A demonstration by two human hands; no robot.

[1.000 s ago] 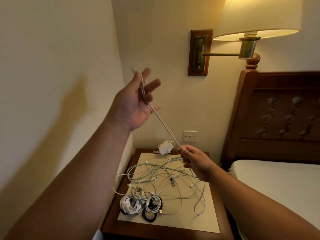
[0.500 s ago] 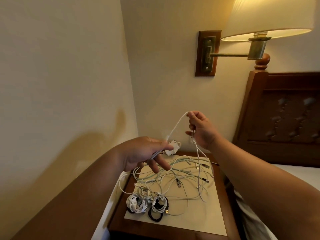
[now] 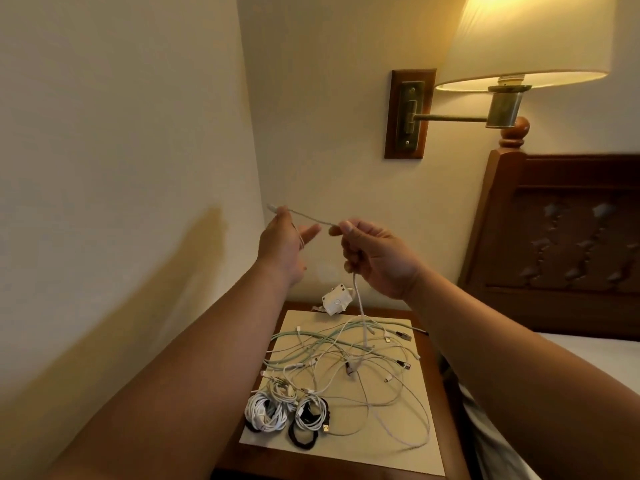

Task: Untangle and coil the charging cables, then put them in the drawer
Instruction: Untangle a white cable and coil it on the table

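Left hand [image 3: 282, 245], right hand [image 3: 375, 259] hold one cable [image 3: 313, 219] — two coils [image 3: 264, 412] below.

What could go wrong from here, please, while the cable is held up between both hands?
The cable hanging from the right hand runs down into the loose tangle; pulling up may tighten snags there. A tug could also drag strands across the finished coils and undo them. The left hand holds the end with loose fingers, so it might slip.
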